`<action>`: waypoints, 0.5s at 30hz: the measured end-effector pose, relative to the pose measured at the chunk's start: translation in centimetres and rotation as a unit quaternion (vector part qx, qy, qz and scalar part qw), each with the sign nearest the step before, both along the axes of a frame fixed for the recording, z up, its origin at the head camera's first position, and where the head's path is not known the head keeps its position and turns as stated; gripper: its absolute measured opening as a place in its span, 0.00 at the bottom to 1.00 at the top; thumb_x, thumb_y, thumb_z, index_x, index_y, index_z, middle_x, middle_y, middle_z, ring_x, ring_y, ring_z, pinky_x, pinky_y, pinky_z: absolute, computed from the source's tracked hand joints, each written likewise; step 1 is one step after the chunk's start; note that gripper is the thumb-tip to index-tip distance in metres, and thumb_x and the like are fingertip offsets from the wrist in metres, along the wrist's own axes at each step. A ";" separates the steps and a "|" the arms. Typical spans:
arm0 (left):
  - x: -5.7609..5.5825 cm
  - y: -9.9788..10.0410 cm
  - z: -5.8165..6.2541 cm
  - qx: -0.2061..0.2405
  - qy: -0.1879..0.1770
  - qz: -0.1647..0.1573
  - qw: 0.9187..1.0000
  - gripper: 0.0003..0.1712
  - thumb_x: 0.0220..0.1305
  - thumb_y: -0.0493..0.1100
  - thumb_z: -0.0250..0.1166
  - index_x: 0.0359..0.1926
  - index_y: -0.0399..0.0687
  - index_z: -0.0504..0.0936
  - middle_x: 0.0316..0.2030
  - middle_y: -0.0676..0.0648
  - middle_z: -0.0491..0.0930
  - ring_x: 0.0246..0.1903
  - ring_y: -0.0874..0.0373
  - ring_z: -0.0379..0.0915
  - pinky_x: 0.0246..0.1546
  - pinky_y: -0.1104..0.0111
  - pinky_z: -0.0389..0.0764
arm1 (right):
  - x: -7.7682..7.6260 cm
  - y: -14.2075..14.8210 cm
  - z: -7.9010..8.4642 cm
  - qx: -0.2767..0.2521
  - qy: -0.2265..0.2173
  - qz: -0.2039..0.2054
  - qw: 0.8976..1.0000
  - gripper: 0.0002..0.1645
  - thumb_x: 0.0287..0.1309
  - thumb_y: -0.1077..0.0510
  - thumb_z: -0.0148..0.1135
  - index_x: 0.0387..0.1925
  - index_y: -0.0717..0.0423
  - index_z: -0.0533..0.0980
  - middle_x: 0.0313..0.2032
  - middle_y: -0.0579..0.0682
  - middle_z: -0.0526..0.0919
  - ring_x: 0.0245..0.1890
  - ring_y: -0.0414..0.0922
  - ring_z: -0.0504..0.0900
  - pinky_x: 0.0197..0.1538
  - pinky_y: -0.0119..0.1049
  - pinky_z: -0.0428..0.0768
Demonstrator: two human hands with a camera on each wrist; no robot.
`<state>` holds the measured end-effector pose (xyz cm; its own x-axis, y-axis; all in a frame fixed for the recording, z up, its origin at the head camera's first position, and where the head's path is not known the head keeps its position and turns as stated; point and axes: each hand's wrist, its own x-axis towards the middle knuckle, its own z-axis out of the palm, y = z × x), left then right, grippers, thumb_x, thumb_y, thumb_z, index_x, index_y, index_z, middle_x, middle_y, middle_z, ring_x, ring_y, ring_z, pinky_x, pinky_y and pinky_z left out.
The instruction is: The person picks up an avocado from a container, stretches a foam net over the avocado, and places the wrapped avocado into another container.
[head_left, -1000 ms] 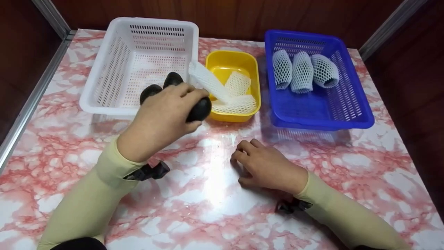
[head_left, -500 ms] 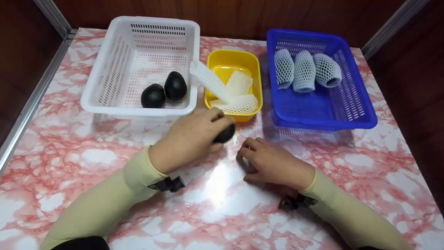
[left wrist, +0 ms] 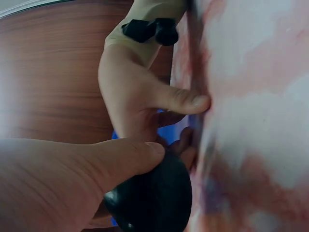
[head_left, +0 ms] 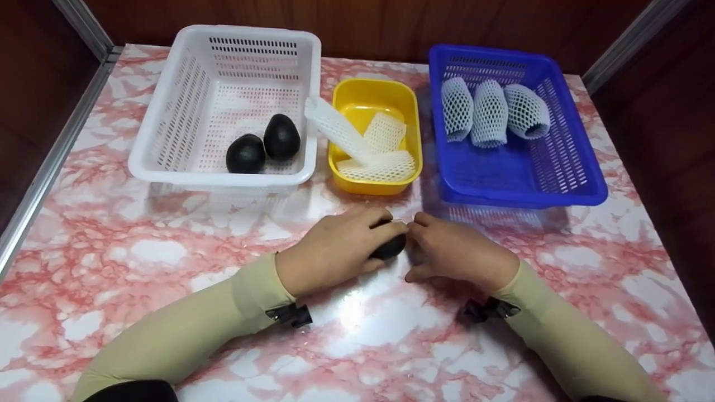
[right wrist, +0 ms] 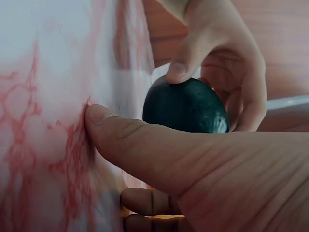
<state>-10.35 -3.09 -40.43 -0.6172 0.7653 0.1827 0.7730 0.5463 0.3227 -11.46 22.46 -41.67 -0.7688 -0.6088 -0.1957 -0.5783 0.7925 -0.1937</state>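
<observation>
Left hand gripping a dark green, glossy, egg-shaped fruit.
Right hand at the fruit's three o'clock, fingers loosely bent.

Counter finished in glossy red-and-white marbling. Its far side is closed off by a reddish-brown wood-grain wall; darker panels are seen at left wall and right wall. Both far corners are edged with silvery metal strips. Light is reflected in a bright patch near mid-counter.
</observation>
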 end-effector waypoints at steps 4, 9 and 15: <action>-0.1 0.3 -0.5 0.002 -0.006 -0.004 1.000 0.36 0.69 0.49 0.78 0.74 0.57 0.76 0.63 0.46 0.80 0.56 0.49 0.82 0.51 0.52 0.90 | -0.3 0.2 0.0 -0.002 -0.003 0.010 1.000 0.40 0.46 0.36 0.87 0.50 0.57 0.82 0.46 0.51 0.82 0.35 0.46 0.82 0.45 0.49 0.88; -0.2 0.5 -1.1 0.002 -0.025 -0.005 1.000 0.36 0.70 0.48 0.77 0.75 0.54 0.75 0.67 0.46 0.80 0.64 0.49 0.81 0.64 0.52 0.86 | -0.6 0.3 0.1 -0.007 -0.028 -0.003 1.000 0.34 0.45 0.39 0.88 0.44 0.54 0.81 0.44 0.49 0.81 0.34 0.44 0.79 0.42 0.45 0.85; -0.4 0.4 -1.3 0.002 -0.039 0.006 0.999 0.40 0.69 0.48 0.77 0.78 0.55 0.72 0.68 0.45 0.78 0.64 0.49 0.81 0.66 0.51 0.85 | -0.8 0.2 0.2 -0.005 -0.046 -0.013 0.999 0.32 0.46 0.40 0.89 0.42 0.51 0.81 0.42 0.47 0.80 0.34 0.43 0.78 0.40 0.41 0.82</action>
<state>-10.71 -2.65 -41.76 -0.6391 0.7569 0.1368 0.7386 0.5544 0.3835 -12.31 22.68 -41.51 -0.7638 -0.5904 -0.2608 -0.5361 0.8053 -0.2532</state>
